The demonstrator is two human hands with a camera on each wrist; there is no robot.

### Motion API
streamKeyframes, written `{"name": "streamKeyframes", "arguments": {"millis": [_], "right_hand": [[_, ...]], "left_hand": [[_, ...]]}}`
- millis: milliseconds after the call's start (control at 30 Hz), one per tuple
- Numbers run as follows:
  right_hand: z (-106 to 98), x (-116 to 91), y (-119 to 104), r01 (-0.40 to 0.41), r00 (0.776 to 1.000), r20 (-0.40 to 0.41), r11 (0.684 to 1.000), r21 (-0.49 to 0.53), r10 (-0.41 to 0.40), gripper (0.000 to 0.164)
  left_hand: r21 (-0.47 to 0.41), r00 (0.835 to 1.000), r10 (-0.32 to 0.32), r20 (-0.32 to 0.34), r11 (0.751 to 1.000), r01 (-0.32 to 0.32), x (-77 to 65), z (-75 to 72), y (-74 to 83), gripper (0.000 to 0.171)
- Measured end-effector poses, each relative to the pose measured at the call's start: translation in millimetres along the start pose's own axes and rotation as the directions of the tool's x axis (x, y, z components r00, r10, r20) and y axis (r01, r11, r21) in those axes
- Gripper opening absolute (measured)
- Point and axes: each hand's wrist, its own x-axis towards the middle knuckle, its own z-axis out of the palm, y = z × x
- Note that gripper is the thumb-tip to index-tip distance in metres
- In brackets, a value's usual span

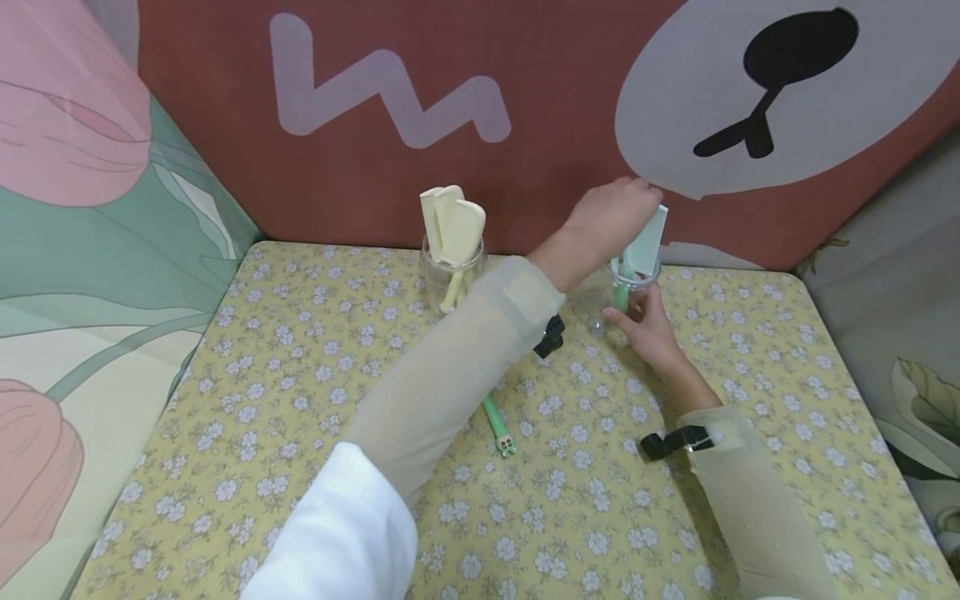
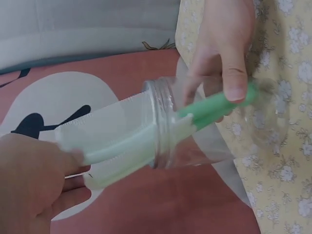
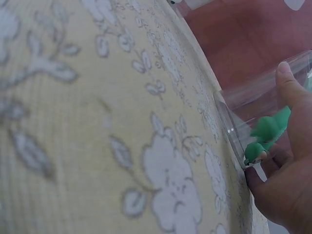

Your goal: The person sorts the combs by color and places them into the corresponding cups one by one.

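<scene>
A clear jar (image 1: 632, 279) stands at the back right of the table, and my right hand (image 1: 652, 329) grips its side low down. Pale green flat pieces with toothed edges, comb-like, stick out of the jar's mouth. My left hand (image 2: 36, 180) pinches the upper end of one pale green comb (image 2: 122, 141), above the rim. Inside the jar, green sticks (image 2: 209, 109) show through the wall; their rounded green ends (image 3: 265, 129) lie near the base in the right wrist view. My left fingertips are partly hidden and blurred.
A second clear jar (image 1: 431, 279) with several cream-yellow flat pieces (image 1: 461, 229) stands left of centre at the back. A green stick (image 1: 495, 421) with a small cartoon head lies mid-table, partly behind my left sleeve. A printed cloth wall (image 1: 375, 183) rises behind the table.
</scene>
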Motion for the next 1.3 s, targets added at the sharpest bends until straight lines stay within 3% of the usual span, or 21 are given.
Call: {"name": "streamKeyframes", "arguments": {"millis": [133, 733, 933, 1067, 1300], "right_hand": [[2.3, -6.3, -15.3, -0.012, 1.000, -0.003, 1.000, -0.009, 0.012, 0.074], [3.0, -5.0, -14.2, 0.010, 1.000, 0.002, 1.000, -0.003, -0.010, 0.076], [2.5, -3.4, -8.8, 0.024, 1.000, 0.007, 1.000, 0.004, -0.024, 0.080], [0.0, 2.7, 7.3, 0.031, 1.000, -0.002, 0.999, -0.009, -0.031, 0.082], [-4.1, 6.4, 23.3, 0.037, 0.999, -0.008, 0.999, -0.016, -0.037, 0.078]], "left_hand": [[-0.002, 1.000, -0.018, -0.003, 1.000, 0.018, 0.3, 4.4, -1.7, 0.038], [-0.055, 1.000, -0.014, -0.005, 0.998, 0.014, 0.3, 6.3, -7.6, 0.046], [0.066, 0.995, 0.049, -0.086, 0.997, -0.043, -9.3, -1.9, -10.7, 0.051], [0.128, 0.986, 0.102, -0.128, 0.988, -0.085, -20.9, -10.4, -12.6, 0.052], [0.220, 0.964, 0.237, -0.123, 0.953, -0.206, -44.9, -17.5, -10.3, 0.058]]}}
